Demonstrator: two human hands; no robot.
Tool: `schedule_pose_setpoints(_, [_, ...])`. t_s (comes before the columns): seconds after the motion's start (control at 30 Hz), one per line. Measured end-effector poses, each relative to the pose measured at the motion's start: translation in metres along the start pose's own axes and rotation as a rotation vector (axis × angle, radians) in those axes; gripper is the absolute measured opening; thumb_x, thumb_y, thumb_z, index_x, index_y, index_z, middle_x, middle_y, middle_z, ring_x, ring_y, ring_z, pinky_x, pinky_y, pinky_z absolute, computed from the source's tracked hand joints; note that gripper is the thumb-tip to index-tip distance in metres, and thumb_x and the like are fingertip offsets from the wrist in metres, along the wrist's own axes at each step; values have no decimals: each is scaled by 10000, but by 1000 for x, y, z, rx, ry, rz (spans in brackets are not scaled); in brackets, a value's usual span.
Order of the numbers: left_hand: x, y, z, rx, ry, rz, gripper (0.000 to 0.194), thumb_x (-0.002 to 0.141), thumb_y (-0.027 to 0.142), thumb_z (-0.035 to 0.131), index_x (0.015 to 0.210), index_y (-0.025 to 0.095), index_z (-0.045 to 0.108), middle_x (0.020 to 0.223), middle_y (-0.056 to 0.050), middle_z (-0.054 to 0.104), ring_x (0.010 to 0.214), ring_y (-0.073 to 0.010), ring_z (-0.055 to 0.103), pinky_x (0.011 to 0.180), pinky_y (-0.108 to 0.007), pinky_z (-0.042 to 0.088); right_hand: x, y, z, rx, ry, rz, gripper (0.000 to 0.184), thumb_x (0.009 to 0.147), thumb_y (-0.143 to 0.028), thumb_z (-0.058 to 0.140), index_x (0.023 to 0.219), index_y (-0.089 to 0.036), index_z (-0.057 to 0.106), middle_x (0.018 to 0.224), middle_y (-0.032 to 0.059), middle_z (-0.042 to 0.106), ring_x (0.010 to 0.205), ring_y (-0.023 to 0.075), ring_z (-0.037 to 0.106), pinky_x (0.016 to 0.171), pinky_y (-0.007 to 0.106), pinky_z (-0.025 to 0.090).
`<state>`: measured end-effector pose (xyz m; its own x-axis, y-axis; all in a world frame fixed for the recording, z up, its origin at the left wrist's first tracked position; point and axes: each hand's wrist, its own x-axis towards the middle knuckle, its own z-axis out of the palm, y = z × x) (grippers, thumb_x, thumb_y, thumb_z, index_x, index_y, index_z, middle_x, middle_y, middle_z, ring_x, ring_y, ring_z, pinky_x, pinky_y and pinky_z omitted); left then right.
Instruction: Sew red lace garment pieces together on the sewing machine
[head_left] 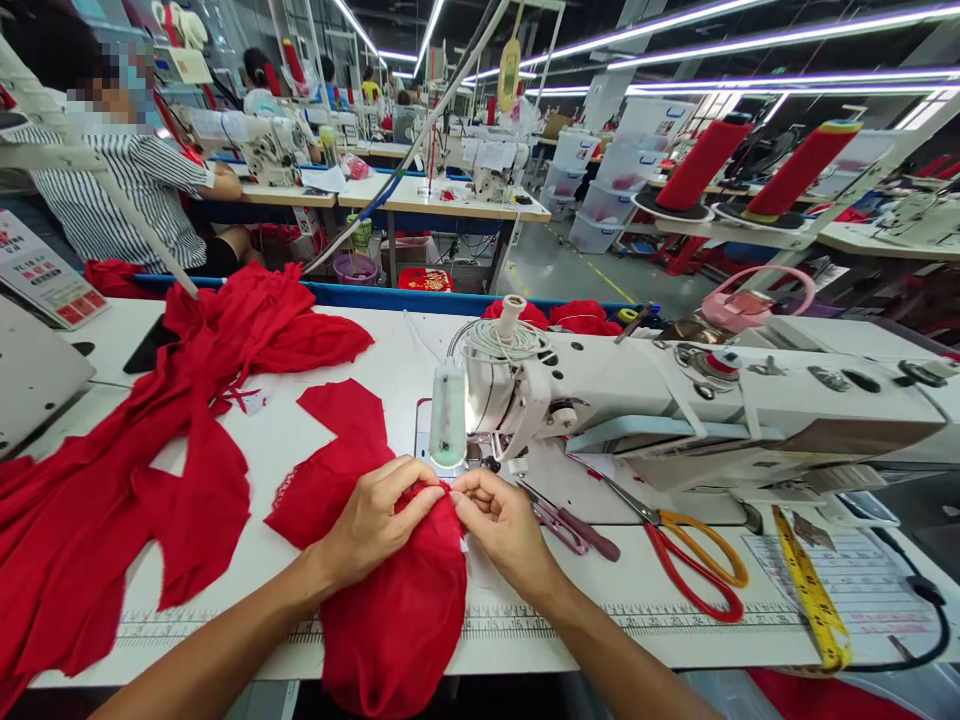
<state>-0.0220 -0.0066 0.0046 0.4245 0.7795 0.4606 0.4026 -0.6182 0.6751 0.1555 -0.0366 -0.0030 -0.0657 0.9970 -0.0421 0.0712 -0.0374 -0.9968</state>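
Both hands meet just in front of the needle area of a white sewing machine (600, 385). My left hand (386, 515) pinches the edge of a piece of red fabric (405, 620), which hangs over the table's front edge. Fingertips of my right hand (502, 520) are closed on the same edge, close beside the left thumb. Part of the red fabric spreads flat to the left, behind my left hand. A clear greenish guard (448, 415) hangs at the machine head, partly hiding the needle. What lies under my fingers is hidden.
A heap of red fabric pieces (202, 400) covers the table's left side. Scissors (694, 560), a dark-handled tool (592, 535) and a yellow tape measure (814, 590) lie at right. Red thread cones (701, 165) stand behind. A person in a striped shirt (135, 190) sits at far left.
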Motion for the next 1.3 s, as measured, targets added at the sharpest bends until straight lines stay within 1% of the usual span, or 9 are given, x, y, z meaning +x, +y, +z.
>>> schedule_pose_setpoints(0.17, [0, -1, 1, -5, 15, 7, 78, 928, 165, 589, 855, 183, 611, 785, 14, 660, 699, -114, 637, 661, -206, 499, 0, 0, -2, 14, -39, 20, 202, 823, -400, 630, 822, -199, 620, 704, -25, 600, 628, 118, 547, 586, 229, 447])
schedule_pose_setpoints(0.3, [0, 0, -1, 21, 12, 14, 79, 929, 169, 586, 855, 181, 611, 775, 12, 657, 679, -112, 627, 639, -207, 491, 0, 2, -3, 4, -72, -2, 180, 838, -382, 615, 818, -203, 610, 700, -33, 576, 624, 113, 525, 583, 226, 430])
schedule_pose_setpoints(0.53, [-2, -2, -2, 82, 16, 67, 79, 944, 173, 570, 878, 183, 611, 785, 7, 647, 682, -113, 619, 627, -210, 477, -1, 0, -4, -61, -79, -28, 153, 844, -347, 595, 790, -205, 611, 655, -46, 528, 589, 105, 477, 556, 223, 387])
schedule_pose_setpoints(0.77, [-4, -3, -3, 162, 2, 125, 80, 962, 177, 561, 893, 180, 601, 767, 13, 628, 660, -105, 597, 608, -204, 459, -1, -2, -5, -72, -98, -10, 139, 834, -331, 588, 788, -201, 607, 662, -37, 555, 598, 107, 495, 560, 226, 394])
schedule_pose_setpoints(0.9, [-5, -5, -2, 195, 4, 156, 82, 980, 213, 544, 988, 180, 618, 830, -14, 670, 701, -123, 631, 615, -216, 485, -1, -5, -6, -102, -105, -9, 135, 837, -329, 582, 787, -206, 611, 658, -36, 561, 599, 112, 502, 559, 230, 399])
schedule_pose_setpoints(0.97, [-5, -7, -3, 201, 2, 165, 133, 985, 224, 534, 1070, 177, 624, 864, -29, 687, 720, -133, 643, 620, -224, 497, -1, -5, -6, -118, -106, -20, 127, 834, -319, 582, 784, -206, 612, 651, -39, 559, 594, 111, 502, 558, 229, 402])
schedule_pose_setpoints(1.03, [-5, -7, -4, 189, -14, 168, 162, 987, 221, 527, 1100, 179, 635, 869, -31, 689, 721, -134, 642, 626, -225, 500, -1, -5, -6, -128, -114, -26, 121, 833, -313, 580, 784, -206, 611, 653, -38, 566, 595, 112, 508, 558, 229, 407])
schedule_pose_setpoints(1.13, [-5, -7, -5, 131, -61, 148, 135, 984, 195, 526, 1031, 184, 652, 850, -17, 670, 725, -123, 629, 647, -217, 491, -1, -3, -6, -129, -126, -21, 126, 838, -322, 573, 793, -210, 610, 658, -36, 574, 600, 114, 515, 560, 230, 410])
schedule_pose_setpoints(1.3, [-4, -9, -4, 73, -133, 79, 123, 983, 176, 511, 926, 183, 620, 821, -4, 638, 713, -119, 597, 658, -223, 468, -1, -2, -5, -125, -122, -28, 127, 837, -325, 573, 796, -210, 608, 653, -40, 562, 592, 111, 502, 560, 228, 401])
